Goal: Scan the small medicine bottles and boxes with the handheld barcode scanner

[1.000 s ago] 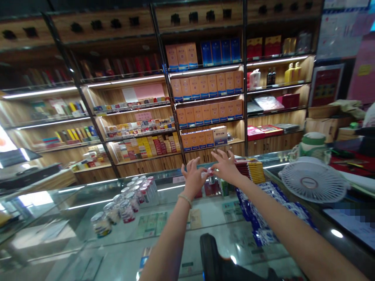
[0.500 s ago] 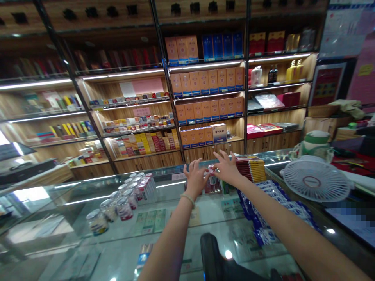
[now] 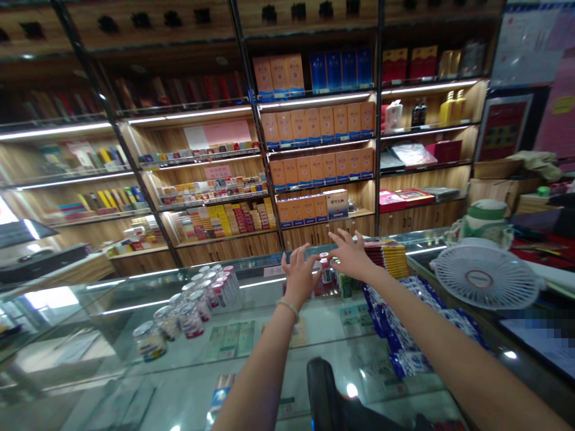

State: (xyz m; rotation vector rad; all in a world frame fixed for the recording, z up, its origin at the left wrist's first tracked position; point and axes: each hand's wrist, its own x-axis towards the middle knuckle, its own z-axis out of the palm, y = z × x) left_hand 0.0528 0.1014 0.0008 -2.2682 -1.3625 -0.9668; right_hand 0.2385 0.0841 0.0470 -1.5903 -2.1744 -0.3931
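Both my arms reach far forward over a glass counter (image 3: 135, 383). My left hand (image 3: 300, 275) and my right hand (image 3: 351, 256) meet at a small red-and-white can (image 3: 324, 268) standing near the counter's far edge. The fingertips of both hands pinch the can's top, while the other fingers fan out. More small cans or packs stand packed right around it, partly hidden by my hands.
Rows of clear-lidded cans (image 3: 188, 305) stand on the counter to the left. Blue packets (image 3: 395, 323) and a red-yellow stack (image 3: 386, 257) lie at right, beside a white fan (image 3: 485, 278). Shelves of orange boxes (image 3: 314, 161) fill the back wall. A dark object (image 3: 332, 401) sits below.
The view has tilted slightly downward. Both hands have stayed at the small can, with the right hand's fingers spreading a little wider.
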